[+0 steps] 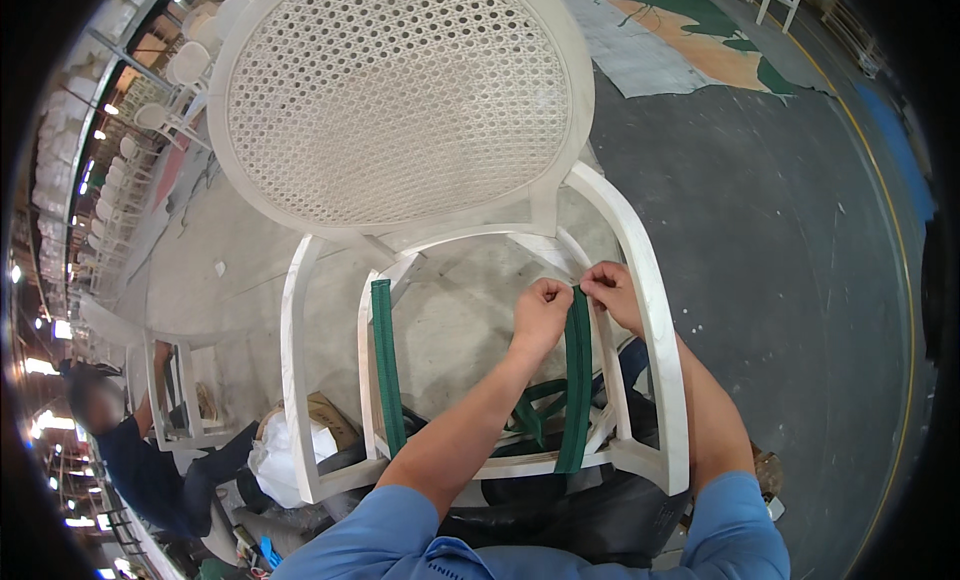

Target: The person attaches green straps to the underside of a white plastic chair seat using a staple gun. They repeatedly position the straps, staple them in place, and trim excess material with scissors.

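Spreading beneath everything is a grey floor [780,250]. A white armchair [545,208] stands at the centre, its oval cane-patterned back [410,110] toward the top and its seat frame open. At upper right lies a sheet [690,40] in grey, green and peach. At lower left a co-worker [150,470] in dark clothes is beside another white chair frame [190,442]; a white plastic bag [290,465] sits nearer. Two green webbing straps run front to back over the seat opening, the left strap [387,370] along the left rail and the right strap [575,390] near the right rail. At the right strap's rear end, the left hand [542,315] pinches its left side with curled fingers, while the right hand [615,292], its forearm partly hidden by the armrest, pinches the opposite corner between thumb and finger.
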Tool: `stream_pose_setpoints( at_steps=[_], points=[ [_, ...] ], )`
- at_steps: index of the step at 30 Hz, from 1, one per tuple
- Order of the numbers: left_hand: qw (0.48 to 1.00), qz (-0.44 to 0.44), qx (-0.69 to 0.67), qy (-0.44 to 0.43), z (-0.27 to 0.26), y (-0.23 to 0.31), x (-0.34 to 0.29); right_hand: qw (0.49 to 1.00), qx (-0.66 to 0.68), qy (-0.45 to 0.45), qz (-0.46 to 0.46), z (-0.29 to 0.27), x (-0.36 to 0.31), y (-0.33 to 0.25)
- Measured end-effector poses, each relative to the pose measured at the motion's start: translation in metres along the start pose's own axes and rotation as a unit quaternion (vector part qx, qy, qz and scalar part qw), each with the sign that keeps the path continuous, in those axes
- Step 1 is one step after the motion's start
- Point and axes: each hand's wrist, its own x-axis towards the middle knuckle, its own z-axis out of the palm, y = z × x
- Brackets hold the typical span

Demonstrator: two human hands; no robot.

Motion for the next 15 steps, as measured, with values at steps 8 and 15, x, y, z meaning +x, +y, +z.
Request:
stream_pose_setpoints(
  at_steps=[8,15],
  points=[
    [0.972,-0.170,-0.145,0.077,0.014,-0.005,0.039,0.939,-0.265,0.118,-0.185,0.002,0.070,0.005],
    [0.939,-0.216,-0.267,-0.018,0.008,-0.019,0.067,0.941,-0.270,0.121,-0.164,0.012,0.084,-0.002]
  ],
)
